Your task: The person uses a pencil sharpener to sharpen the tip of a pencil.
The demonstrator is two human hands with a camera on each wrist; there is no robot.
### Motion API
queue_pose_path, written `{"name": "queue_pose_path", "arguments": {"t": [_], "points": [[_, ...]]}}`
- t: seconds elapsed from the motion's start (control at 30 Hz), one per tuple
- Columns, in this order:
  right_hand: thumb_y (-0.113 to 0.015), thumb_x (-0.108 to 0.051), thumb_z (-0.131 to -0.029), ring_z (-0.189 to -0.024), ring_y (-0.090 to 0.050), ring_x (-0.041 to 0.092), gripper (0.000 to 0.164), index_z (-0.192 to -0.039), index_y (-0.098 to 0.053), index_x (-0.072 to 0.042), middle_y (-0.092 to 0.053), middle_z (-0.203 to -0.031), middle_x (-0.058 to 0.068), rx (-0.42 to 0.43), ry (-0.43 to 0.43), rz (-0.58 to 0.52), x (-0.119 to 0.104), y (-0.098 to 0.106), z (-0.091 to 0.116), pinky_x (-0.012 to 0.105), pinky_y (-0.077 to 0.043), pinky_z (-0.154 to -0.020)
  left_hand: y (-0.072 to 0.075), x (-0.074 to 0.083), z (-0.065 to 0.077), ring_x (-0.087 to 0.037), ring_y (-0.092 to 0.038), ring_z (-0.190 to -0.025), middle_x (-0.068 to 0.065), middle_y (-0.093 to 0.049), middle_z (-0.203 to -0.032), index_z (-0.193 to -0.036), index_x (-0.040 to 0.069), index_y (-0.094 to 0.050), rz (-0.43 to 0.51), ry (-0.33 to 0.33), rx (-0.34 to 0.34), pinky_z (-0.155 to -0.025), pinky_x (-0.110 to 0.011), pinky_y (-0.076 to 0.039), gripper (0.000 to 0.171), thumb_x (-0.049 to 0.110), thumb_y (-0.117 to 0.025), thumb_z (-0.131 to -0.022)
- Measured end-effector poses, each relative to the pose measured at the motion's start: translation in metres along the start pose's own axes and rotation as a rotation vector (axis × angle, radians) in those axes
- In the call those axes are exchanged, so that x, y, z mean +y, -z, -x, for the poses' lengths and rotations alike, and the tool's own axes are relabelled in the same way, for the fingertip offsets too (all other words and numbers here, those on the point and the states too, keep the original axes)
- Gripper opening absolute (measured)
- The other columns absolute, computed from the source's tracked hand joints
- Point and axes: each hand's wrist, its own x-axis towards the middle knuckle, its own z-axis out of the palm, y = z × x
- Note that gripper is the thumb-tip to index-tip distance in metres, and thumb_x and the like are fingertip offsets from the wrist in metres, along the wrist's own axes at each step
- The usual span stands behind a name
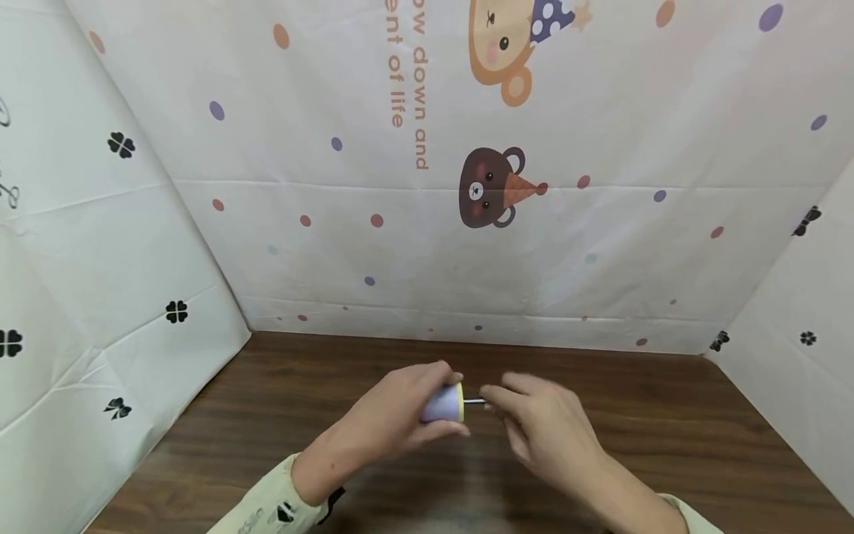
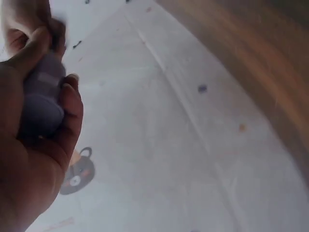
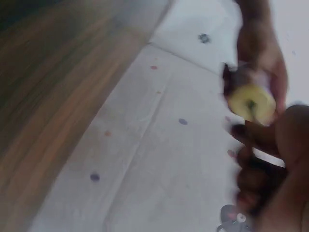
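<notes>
My left hand (image 1: 390, 415) grips a small lavender cylinder (image 1: 442, 405) with a yellow end, fingers over the top and thumb below. A thin metal rod (image 1: 474, 401) runs from that end to the fingertips of my right hand (image 1: 550, 430), which pinch it. In the left wrist view the lavender body (image 2: 42, 113) has a rounded back end, and curled fingers wrap it. The right wrist view shows the yellow face (image 3: 238, 102) with a dark spot at its middle, where the rod meets it. The rod's far part is hidden by the right hand and blurred.
Both hands are above a dark brown wooden table (image 1: 280, 408). A white printed cloth (image 1: 414, 259) with dots and bear faces rises behind it. More cloth walls stand on the left (image 1: 100, 245) and right (image 1: 800, 386).
</notes>
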Motion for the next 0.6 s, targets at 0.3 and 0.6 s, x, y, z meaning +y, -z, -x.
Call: {"name": "queue_pose_path", "arguments": {"t": [0.3, 0.6], "points": [[-0.059, 0.004, -0.103, -0.065, -0.046, 0.018, 0.024, -0.091, -0.078, -0.005, -0.059, -0.073, 0.003, 0.694, 0.624, 0.449, 0.001, -0.001, -0.026, 0.03, -0.032, -0.064, 0.011, 0.004, 0.002, -0.012, -0.064, -0.06, -0.009, -0.067, -0.08, -0.107, 0.007, -0.057, 0.871, 0.127, -0.172, -0.048, -0.039, -0.056, 0.018, 0.018, -0.072, -0.104], [-0.053, 0.004, -0.095, -0.062, -0.041, 0.017, 0.026, -0.08, -0.071, -0.008, -0.054, -0.072, 0.001, 0.622, 0.474, 0.437, -0.006, -0.008, -0.021, 0.028, -0.03, -0.061, 0.006, 0.007, 0.002, -0.003, -0.065, -0.073, 0.006, -0.071, -0.094, -0.113, 0.016, -0.058, 0.525, 0.049, -0.072, -0.061, -0.024, -0.058, 0.03, 0.027, -0.081, -0.098]]}}
